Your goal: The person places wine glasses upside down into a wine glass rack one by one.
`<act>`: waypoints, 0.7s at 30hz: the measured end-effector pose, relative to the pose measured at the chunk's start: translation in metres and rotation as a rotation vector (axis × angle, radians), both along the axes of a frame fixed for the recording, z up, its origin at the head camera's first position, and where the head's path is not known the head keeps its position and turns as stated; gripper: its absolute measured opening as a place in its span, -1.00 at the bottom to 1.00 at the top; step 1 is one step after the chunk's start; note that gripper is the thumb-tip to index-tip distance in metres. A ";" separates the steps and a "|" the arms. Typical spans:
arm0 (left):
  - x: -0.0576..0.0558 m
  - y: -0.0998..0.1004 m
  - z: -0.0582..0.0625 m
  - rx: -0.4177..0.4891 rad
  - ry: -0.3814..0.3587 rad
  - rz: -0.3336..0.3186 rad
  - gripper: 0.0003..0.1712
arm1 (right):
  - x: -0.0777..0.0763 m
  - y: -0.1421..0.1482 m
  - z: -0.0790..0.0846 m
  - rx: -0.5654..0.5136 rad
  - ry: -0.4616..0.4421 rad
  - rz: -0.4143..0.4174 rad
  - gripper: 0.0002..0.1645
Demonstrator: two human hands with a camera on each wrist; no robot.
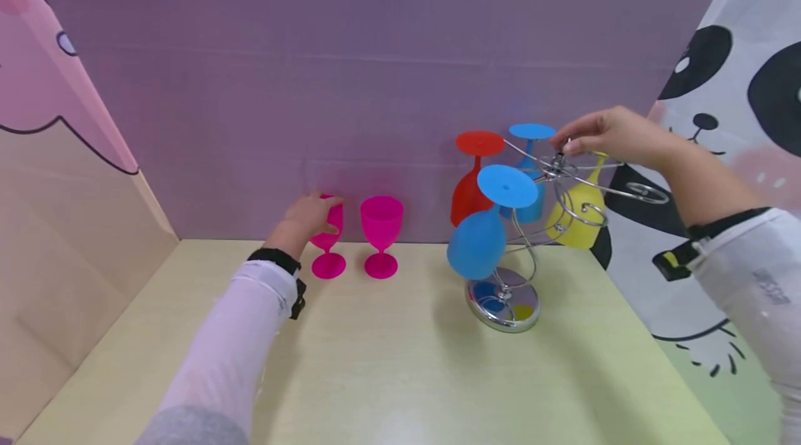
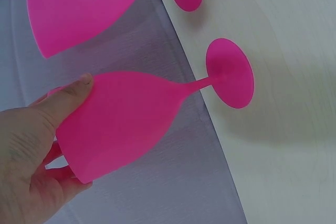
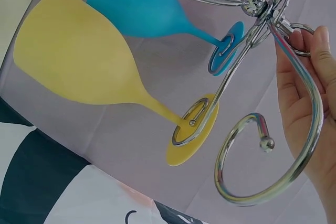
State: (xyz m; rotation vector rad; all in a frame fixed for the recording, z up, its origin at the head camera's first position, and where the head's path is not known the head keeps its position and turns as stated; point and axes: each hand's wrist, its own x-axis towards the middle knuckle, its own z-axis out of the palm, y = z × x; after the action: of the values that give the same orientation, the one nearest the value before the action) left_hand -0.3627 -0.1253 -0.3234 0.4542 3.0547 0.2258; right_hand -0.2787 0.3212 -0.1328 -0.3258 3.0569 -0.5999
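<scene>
Below, desk (image 1: pixel 388 368): I'm seeing pale, faint grain against creased purple backdrop (image 1: pixel 375 118).
Left hand (image 1: pixel 305 217): gripping matte pink goblet (image 2: pixel 121 119).
Right hand (image 1: pixel 626 135): pinching curled chrome rack (image 1: pixel 557 168) up top.

Gap between pink goblet (image 1: pixel 382 219) and rack (image 1: pixel 503 325)

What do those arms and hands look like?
The left hand and right hand are bare. The left sleeve is pale with a grey part; the right sleeve is whitish with a faint grey marking. Each wrist wears a black strap.
</scene>
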 end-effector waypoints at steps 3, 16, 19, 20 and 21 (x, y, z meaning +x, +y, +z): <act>-0.001 0.000 0.000 -0.010 0.001 -0.003 -0.16 | 0.000 0.001 -0.002 -0.011 0.008 -0.011 -0.43; 0.001 0.001 0.003 -0.041 0.017 -0.035 -0.20 | 0.007 -0.002 -0.008 -0.038 0.093 -0.104 -0.40; 0.001 0.002 0.003 -0.041 0.024 -0.037 -0.20 | 0.009 -0.005 -0.011 -0.064 0.114 -0.143 -0.38; 0.001 0.002 0.003 -0.038 0.022 -0.034 -0.19 | 0.010 -0.007 -0.012 -0.070 0.121 -0.153 -0.37; 0.001 0.002 0.003 -0.038 0.021 -0.031 -0.19 | 0.012 -0.009 -0.013 -0.072 0.131 -0.162 -0.37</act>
State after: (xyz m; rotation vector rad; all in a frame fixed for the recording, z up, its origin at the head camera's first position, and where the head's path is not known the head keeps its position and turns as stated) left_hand -0.3620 -0.1233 -0.3208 0.5050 3.0636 0.1627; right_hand -0.2670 0.3124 -0.1456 -0.1222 3.2156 -0.7252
